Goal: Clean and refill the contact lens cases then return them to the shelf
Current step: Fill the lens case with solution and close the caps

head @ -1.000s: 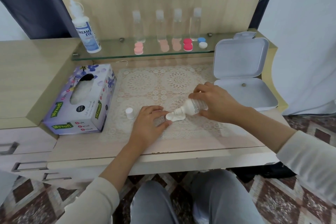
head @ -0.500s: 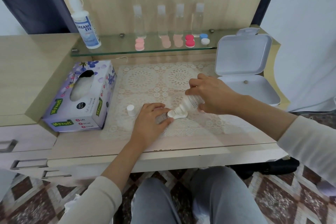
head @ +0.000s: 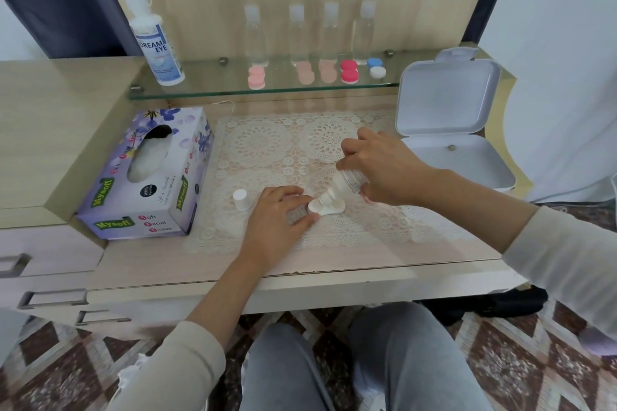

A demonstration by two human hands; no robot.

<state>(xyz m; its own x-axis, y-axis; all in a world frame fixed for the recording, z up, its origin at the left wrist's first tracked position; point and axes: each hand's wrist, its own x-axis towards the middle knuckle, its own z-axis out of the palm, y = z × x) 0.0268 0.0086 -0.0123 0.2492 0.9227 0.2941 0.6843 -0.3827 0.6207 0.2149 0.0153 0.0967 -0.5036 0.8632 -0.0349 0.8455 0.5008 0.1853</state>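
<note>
Smooth, pale wood-grain table (head: 334,264); clear, glossy glass shelf (head: 207,85); cream openwork lace cloth mat (head: 260,143); printed card tissue box (head: 157,210) with slight sheen; white, smooth, matt plastic hinged box (head: 447,100); four clear plastic bottles (head: 255,40) with white caps.

Item (head: 298,214) under left hand (head: 275,223) too blurry to ID.

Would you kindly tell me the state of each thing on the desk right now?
Small bottle: uncapped, tipped nozzle-down, gripped by right hand.
Lens case: on the mat under the nozzle, held by left hand.
Bottle cap: off, standing upright.
White box: lid open.
Shelf cases: capped.
</note>
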